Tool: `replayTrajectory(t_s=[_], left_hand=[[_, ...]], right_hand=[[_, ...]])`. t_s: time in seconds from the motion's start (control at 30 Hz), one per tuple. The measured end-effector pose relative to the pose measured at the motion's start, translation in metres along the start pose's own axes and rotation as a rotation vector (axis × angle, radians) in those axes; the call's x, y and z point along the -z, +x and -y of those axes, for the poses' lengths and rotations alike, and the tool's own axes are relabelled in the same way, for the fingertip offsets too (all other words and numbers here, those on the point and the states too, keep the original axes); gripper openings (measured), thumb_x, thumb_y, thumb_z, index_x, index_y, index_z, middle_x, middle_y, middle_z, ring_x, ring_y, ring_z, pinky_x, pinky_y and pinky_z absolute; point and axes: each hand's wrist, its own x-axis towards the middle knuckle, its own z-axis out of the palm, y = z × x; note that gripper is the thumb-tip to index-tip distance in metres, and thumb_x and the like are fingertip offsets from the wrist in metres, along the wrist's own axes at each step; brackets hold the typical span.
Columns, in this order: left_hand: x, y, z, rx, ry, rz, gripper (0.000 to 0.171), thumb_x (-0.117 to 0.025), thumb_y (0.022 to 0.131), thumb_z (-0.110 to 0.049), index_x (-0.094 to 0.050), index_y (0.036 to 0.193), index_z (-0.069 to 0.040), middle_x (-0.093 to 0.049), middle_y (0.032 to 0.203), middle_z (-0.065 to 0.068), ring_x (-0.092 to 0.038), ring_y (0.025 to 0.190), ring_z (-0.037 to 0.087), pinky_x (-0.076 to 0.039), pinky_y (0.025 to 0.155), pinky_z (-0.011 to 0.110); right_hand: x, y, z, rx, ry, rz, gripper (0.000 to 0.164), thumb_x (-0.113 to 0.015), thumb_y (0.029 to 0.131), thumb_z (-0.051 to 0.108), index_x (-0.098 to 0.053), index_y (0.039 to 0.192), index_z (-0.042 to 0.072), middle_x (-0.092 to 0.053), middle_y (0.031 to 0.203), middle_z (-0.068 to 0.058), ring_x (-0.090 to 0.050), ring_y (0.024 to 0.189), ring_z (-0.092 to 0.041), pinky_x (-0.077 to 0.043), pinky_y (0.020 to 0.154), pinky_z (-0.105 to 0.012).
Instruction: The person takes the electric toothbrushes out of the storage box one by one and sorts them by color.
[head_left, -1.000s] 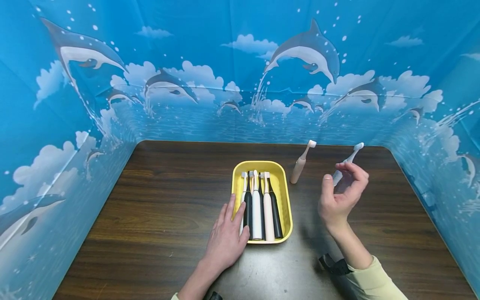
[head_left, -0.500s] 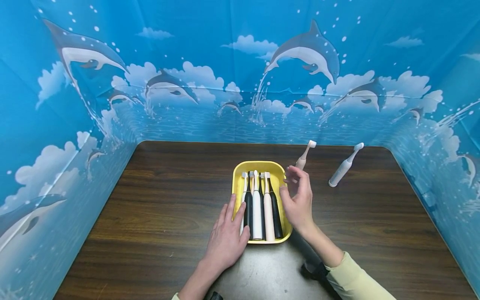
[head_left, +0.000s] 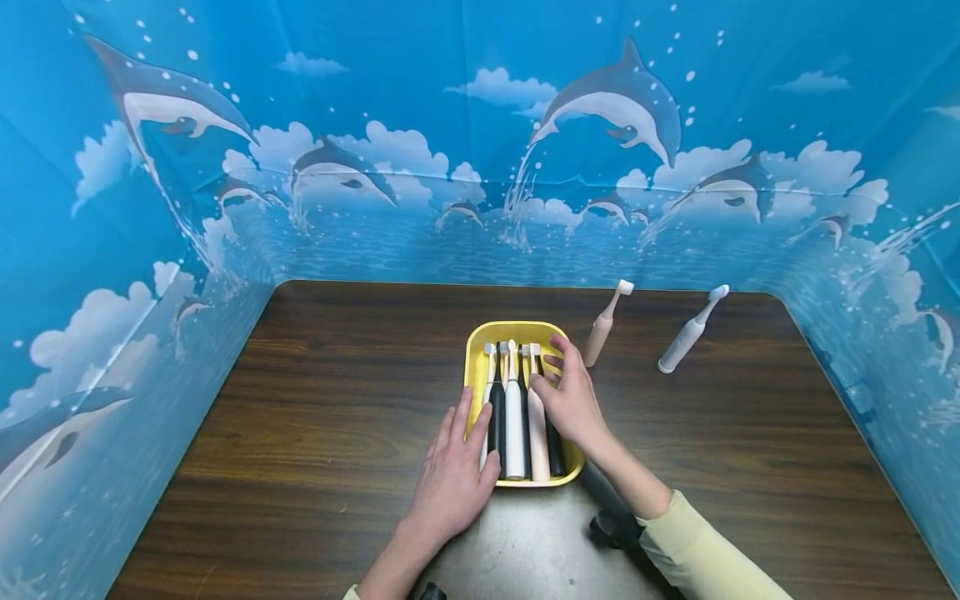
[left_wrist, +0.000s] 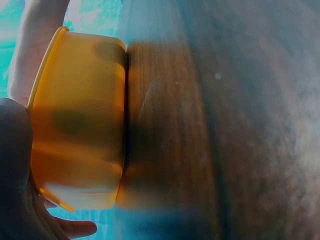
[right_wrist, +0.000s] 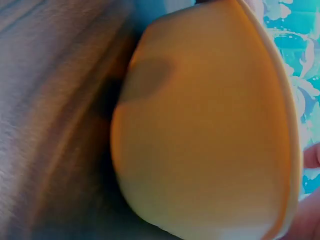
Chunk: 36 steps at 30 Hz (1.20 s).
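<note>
A yellow tray (head_left: pixel 517 323) holds several electric toothbrushes side by side, heads toward the far end: black, white and a pale pink toothbrush (head_left: pixel 538 433). My left hand (head_left: pixel 453 471) rests over the tray's left rim with fingers extended. Over the right side of the tray is my right hand (head_left: pixel 573 400), its thumb beside the pink toothbrush's upper handle and its fingers loosely bent above the brushes; no grip is visible. The left wrist view shows the tray's outer wall (left_wrist: pixel 80 120) beside my hand. In the right wrist view the tray wall (right_wrist: pixel 200 125) hides most of the fingers.
A pinkish-beige toothbrush (head_left: pixel 598 337) stands upright on the dark wooden table (head_left: pixel 337 400) just right of the tray. Farther right stands a white toothbrush (head_left: pixel 682 346). A blue dolphin-print cloth (head_left: pixel 420 242) walls in the back and sides.
My right hand has let go of the white toothbrush, which now stands on the table, and moved left past the beige toothbrush to above the tray. The left hand has stayed still.
</note>
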Motion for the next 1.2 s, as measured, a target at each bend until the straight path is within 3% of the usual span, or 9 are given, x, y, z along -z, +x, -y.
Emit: replayTrajectory(t_s=[0.2,0.47,0.93,1.2], left_hand=[[0.001,0.001,0.0,-0.004,-0.002,0.004,0.062,-0.058,0.097,-0.034,-0.047,0.155,-0.016,-0.014,0.171,0.007,-0.033,0.146,0.045,-0.039,0.105,0.064],[0.0,0.001,0.0,-0.003,-0.001,-0.003,0.061,-0.058,0.097,-0.034,-0.048,0.155,-0.016,-0.013,0.171,0.007,-0.033,0.146,0.044,-0.04,0.104,0.065],[-0.001,0.001,0.0,0.0,-0.002,-0.004,0.061,-0.059,0.096,-0.033,-0.049,0.154,-0.015,-0.015,0.171,0.007,-0.036,0.144,0.044,-0.041,0.104,0.064],[-0.001,0.002,-0.001,0.021,0.003,0.016,0.061,-0.057,0.097,-0.034,-0.048,0.155,-0.016,-0.012,0.172,0.006,-0.034,0.145,0.044,-0.04,0.105,0.064]], right_hand=[[-0.01,0.003,0.001,-0.145,-0.008,0.098,0.075,-0.063,0.092,0.008,-0.026,0.155,-0.008,-0.03,0.16,-0.029,-0.045,0.139,-0.045,-0.042,0.109,-0.054],[-0.019,0.01,-0.001,-0.239,0.066,0.046,0.075,-0.062,0.091,0.011,-0.027,0.155,-0.007,-0.031,0.159,-0.03,-0.044,0.14,-0.042,-0.038,0.112,-0.051],[-0.022,0.022,-0.006,-0.354,0.214,0.057,0.076,-0.06,0.095,0.009,-0.018,0.157,-0.003,-0.041,0.154,-0.03,-0.044,0.14,-0.039,-0.032,0.116,-0.051],[-0.019,0.022,-0.004,-0.37,0.284,0.063,0.071,-0.058,0.094,0.006,-0.022,0.155,-0.006,-0.062,0.125,-0.026,-0.058,0.119,-0.031,-0.036,0.111,-0.048]])
